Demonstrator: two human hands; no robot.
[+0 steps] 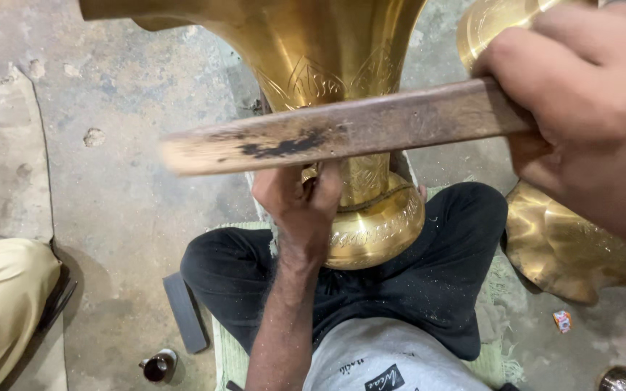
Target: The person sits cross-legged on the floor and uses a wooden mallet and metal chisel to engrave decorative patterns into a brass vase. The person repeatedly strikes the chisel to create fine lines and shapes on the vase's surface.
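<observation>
A tall engraved brass vase (342, 65) stands between my crossed legs, its round base (374, 232) resting on my lap. My left hand (302, 203) is closed against the vase's narrow neck, holding a small tool that is mostly hidden by the fingers. My right hand (581, 94) grips the end of a worn wooden stick (342, 134), held level across the front of the vase just above my left hand. The stick's free end points left and looks blurred.
More brass pieces (566, 246) lie on the concrete floor to my right. A dark flat block (185, 311) and a small dark cup (159, 364) sit at lower left. Another person's beige-clad leg (1, 304) is at the left edge. A green mat (230, 355) lies under me.
</observation>
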